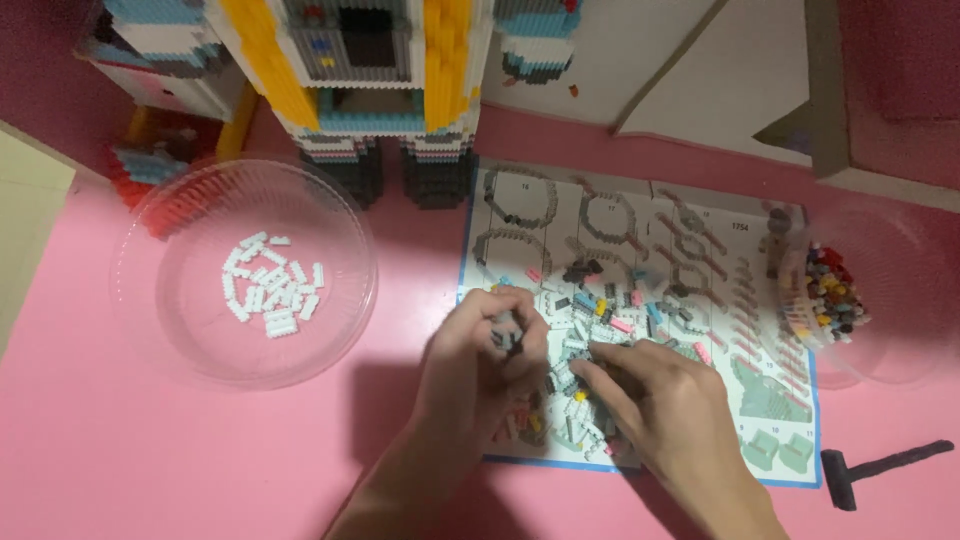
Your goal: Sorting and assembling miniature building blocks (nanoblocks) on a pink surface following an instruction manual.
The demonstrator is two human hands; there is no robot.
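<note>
My left hand [480, 365] hovers over the left part of an instruction sheet [700, 250], fingers pinched around a small grey block piece [507, 333]. My right hand [660, 400] rests lower right on the sheet, its fingertips reaching left into a scatter of tiny loose bricks [600, 310] in grey, blue, pink and yellow. Whether the right fingers hold a brick is hidden. A large block-built model [380, 90] in white, yellow, grey and blue stands at the back.
A clear round bowl [180, 330] at left holds several white bricks [272, 285]. Another clear bowl [900, 300] at right holds mixed coloured bricks [828, 295]. A small black hammer-shaped tool [880, 468] lies at lower right. Cardboard pieces [720, 80] lie at the back right on the pink surface.
</note>
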